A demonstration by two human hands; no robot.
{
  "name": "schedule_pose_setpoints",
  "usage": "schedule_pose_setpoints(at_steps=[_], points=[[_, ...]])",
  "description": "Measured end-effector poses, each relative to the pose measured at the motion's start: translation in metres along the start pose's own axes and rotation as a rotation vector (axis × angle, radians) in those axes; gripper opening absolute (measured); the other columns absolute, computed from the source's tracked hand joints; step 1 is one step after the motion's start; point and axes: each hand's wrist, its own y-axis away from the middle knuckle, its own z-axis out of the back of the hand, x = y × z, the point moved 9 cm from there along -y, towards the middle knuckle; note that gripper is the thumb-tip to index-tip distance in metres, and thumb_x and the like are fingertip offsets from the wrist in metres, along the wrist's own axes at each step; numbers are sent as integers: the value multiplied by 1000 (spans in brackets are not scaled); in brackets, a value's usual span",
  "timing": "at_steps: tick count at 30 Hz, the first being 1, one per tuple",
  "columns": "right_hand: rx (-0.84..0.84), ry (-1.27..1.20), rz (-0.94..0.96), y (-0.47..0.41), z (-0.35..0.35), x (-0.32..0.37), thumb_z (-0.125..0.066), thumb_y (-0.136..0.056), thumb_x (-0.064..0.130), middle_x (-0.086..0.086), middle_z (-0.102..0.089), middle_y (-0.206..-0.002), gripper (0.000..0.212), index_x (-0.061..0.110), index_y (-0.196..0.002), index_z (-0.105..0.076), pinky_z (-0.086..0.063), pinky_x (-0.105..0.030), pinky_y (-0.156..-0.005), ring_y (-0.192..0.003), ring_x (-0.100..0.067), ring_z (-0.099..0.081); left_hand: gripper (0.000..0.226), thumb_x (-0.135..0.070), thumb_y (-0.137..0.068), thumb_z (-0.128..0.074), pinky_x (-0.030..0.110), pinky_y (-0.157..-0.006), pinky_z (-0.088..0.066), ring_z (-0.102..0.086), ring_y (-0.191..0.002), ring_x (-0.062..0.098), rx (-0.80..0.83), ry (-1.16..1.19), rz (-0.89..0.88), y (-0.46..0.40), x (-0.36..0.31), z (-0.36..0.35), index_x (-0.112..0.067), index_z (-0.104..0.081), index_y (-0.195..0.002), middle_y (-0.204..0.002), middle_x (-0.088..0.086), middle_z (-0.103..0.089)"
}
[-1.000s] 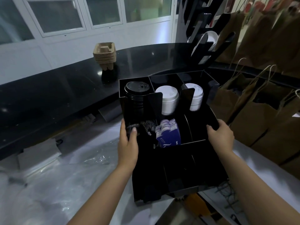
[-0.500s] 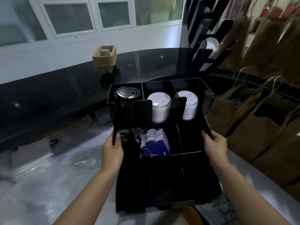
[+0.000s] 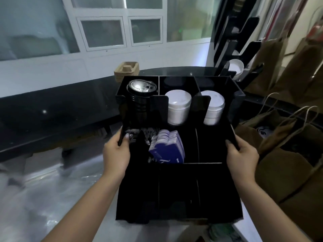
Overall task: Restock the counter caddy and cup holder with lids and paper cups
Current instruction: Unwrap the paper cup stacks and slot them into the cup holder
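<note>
Now, caddy (image 3: 180, 193): black, many compartments, at frame centre, held between both hands; whether its base rests on anything cannot be told
Left hand (image 3: 116, 154): clenched on the caddy's side wall at 9 o'clock, thumb hooked over the rim
Right hand (image 3: 242, 158): clenched on the opposite wall at 3 o'clock, fingertips over the edge
Black lids (image 3: 141, 88): one stack in the back compartment at 11 o'clock
White lids (image 3: 178, 105): a stack in the back middle slot
Second white lids (image 3: 214, 108): a stack at 1 o'clock
Blue packets (image 3: 167, 149): middle row, just right of the left hand
Worktop (image 3: 52, 112): dark, glossy, beyond the caddy
Pulp trays (image 3: 126, 70): stacked on the worktop at 12 o'clock, behind the caddy
Cup holder (image 3: 234, 49): black rack at 1 o'clock, a white cup (image 3: 236, 66) in it
Paper bags (image 3: 286, 154): brown, at 3 o'clock
</note>
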Motion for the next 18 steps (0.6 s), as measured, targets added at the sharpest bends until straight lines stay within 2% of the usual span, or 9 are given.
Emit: schedule_pose_setpoints(at_steps=[1, 3, 5, 7, 9, 11, 14, 16, 18], points=[[4, -17, 14, -5, 1, 9, -56, -94, 6, 21, -65, -90, 35, 19, -125, -65, -41, -4, -57, -71, -3, -56, 33, -20, -98, -54, 21, -89, -46, -60, -109, 4, 0, 15, -7, -6, -7, 1, -26, -61, -130, -119, -13, -66], [14, -42, 38, -17, 4, 28, -56, -93, 5, 24, -65, -94, 38, 22, -126, -64, -38, 2, -59, -76, 6, -59, 31, -19, -98, -54, 19, -81, -47, -63, -103, 3, -12, 38, -14, -18, -20, 3, -26, -64, -126, -111, -14, -70], [24, -56, 50, -24, 6, 46, -56, -93, 5, 32, -65, -86, 39, 24, -126, -64, -42, -6, -66, -86, -2, -65, 28, -19, -98, -55, 18, -74, -46, -64, -96, 3, -18, 67, -27, -28, -34, 6, -28, -67, -121, -104, -15, -71], [38, -69, 66, -32, 6, 63, -57, -93, 5, 36, -64, -70, 39, 27, -125, -64, -42, -16, -64, -82, -6, -64, 27, -20, -97, -55, 23, -76, -49, -65, -94, 5, -14, 101, -41, -39, -47, 6, -31, -69, -117, -101, -15, -72], [28, -95, 97, -43, 4, 81, -57, -92, 5, 30, -68, -77, 39, 28, -123, -65, -41, -7, -59, -76, -1, -59, 26, -19, -96, -56, 29, -81, -53, -67, -95, 9, -20, 117, -52, -51, -62, 7, -31, -70, -114, -100, -12, -74], [-17, -101, 132, -54, 7, 103, -58, -90, 4, 24, -69, -92, 39, 28, -119, -68, -42, 0, -65, -77, 9, -59, 25, -17, -95, -56, 36, -83, -55, -68, -92, 13, -23, 143, -45, -60, -76, 6, -30, -72, -109, -95, -9, -74], [-49, -79, 160, -66, 12, 123, -61, -88, 5, 27, -66, -88, 38, 28, -118, -68, -47, -10, -71, -75, 12, -60, 23, -18, -94, -58, 42, -86, -57, -69, -88, 15, 6, 160, -14, -66, -84, 2, -32, -74, -103, -89, -8, -75], [-35, -108, 175, -74, 11, 133, -61, -89, 4, 24, -67, -89, 36, 25, -117, -69, -51, -21, -79, -84, 3, -64, 23, -19, -94, -58, 40, -85, -57, -70, -89, 15, 7, 164, -22, -72, -91, 4, -32, -73, -106, -88, -9, -75], [-61, -132, 199, -83, 14, 145, -62, -87, 2, 21, -68, -90, 35, 21, -117, -69, -54, -25, -84, -90, -4, -66, 24, -19, -94, -59, 40, -85, -57, -70, -88, 14, 8, 145, -61, -84, -109, 5, -31, -72, -111, -89, -9, -75]])
